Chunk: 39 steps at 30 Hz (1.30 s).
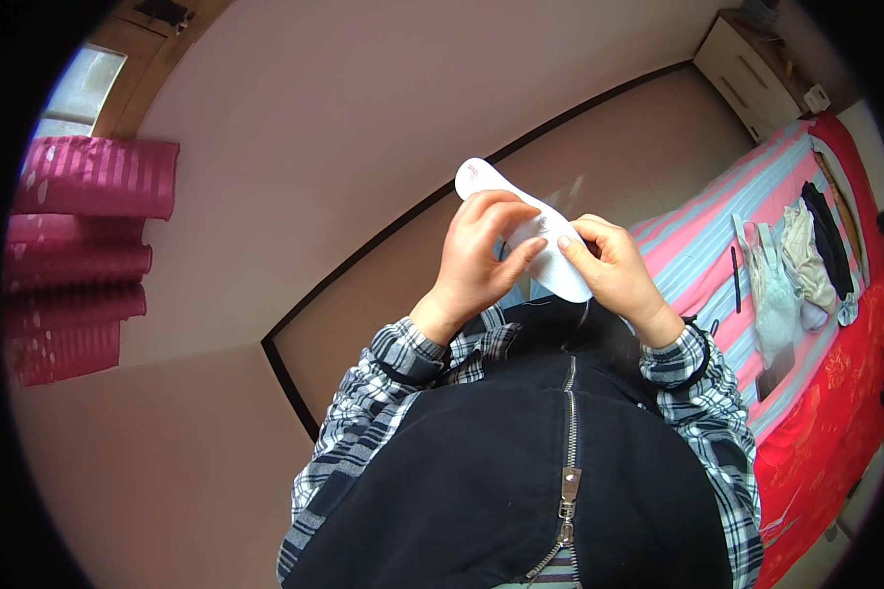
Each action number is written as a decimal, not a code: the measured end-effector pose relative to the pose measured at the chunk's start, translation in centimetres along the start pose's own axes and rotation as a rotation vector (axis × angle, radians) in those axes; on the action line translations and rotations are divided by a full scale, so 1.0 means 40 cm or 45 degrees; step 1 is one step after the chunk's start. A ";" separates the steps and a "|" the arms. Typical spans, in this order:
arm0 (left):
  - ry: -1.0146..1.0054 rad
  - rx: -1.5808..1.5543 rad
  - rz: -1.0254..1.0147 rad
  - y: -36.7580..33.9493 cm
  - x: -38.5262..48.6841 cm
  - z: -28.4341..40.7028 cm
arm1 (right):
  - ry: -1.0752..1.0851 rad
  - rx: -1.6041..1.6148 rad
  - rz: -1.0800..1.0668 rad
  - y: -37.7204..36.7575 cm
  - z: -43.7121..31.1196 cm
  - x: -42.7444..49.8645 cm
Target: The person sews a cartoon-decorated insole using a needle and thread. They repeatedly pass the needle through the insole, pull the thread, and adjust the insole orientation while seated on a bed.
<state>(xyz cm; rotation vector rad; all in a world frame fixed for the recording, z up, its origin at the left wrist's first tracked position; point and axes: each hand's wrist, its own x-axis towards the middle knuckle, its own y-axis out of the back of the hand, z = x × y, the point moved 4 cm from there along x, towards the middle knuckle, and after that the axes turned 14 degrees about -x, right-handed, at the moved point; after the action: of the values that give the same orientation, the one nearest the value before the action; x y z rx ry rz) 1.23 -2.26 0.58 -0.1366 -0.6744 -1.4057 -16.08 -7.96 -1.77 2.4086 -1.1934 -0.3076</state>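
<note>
A white shoe insole with a small reddish mark at one end is held up in front of my chest. My right hand pinches its edge, the thumb lying on the flat face. My left hand is curled over the insole's other side, its thumb and fingers around a small greyish patch near the middle; whether they pinch something fine there, I cannot tell. What looks like a thin thread hangs below the lower end, over my black zipped garment.
To the right, a bed with a striped sheet bears clothes, a thin black stick and a red cover. A cabinet stands at the upper right. A magenta curtain hangs at the left.
</note>
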 end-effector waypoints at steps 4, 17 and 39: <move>-0.073 0.123 0.051 -0.023 0.003 0.005 | 0.136 -0.073 0.089 -0.005 -0.025 -0.001; 0.587 -1.164 0.254 -0.004 -0.036 -0.089 | 0.003 -0.063 0.117 -0.010 0.018 0.009; 0.636 -0.760 0.295 0.029 -0.067 -0.122 | -0.027 -0.173 0.118 -0.005 0.042 0.007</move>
<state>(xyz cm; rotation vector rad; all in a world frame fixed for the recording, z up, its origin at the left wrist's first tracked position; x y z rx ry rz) 3.99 -2.03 -4.38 -0.3091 0.1816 -1.3078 -16.41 -8.56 -3.33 2.2324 -1.2475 -0.3733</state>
